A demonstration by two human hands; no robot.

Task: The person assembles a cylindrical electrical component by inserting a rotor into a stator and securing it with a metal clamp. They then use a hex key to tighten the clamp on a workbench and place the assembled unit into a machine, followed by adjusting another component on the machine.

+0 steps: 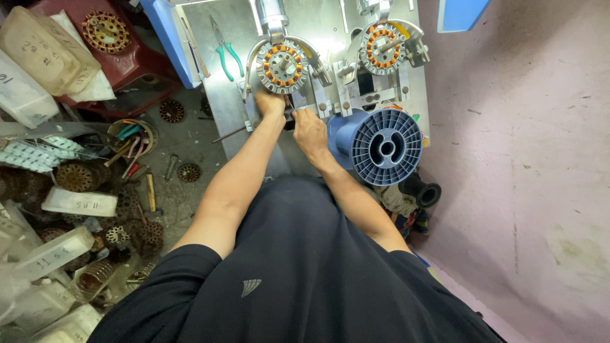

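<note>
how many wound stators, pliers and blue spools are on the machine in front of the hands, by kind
Round stators with orange windings: 2, one just above the left hand, one further right
Green-handled pliers: 1
Blue ribbed spool, beside the right hand: 1
Total: 4

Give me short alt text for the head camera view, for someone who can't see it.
Seen from above, a person's left hand and right hand work just below a round stator mounted on a metal machine. A blue spool sits at right, green-handled pliers at left.
</note>
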